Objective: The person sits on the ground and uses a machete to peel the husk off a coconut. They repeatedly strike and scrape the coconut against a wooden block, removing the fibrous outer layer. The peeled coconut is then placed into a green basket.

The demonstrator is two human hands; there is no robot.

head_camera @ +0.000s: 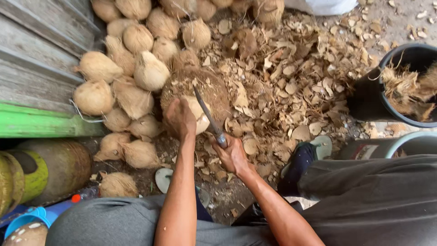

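Your left hand (180,119) is clamped over the top of a pale, partly husked coconut (199,114), pinning it on a round fibrous block (200,89) that sits on the ground in front of your knees. Your right hand (232,155) is closed around the handle of a knife (208,116) whose narrow dark blade lies along the nut's right side, tip pointing away from you.

Judging by its look, the coconut is hard, dense and fairly heavy, and its roundness means it will want to roll. Where the fibre is shaved off, the shell should be smooth and a bit slick, so grip it from above and behind with fingers spread, well away from the blade's line.

To the left, a pile of unhusked coconuts (132,73) shows shaggy tan fibre with pointed tufts; these should be rougher and easier to grasp. The ground is covered with dry husk chips (296,82), curled, flat and brittle-looking. A black bucket (364,95) at the right holds stringy fibre.
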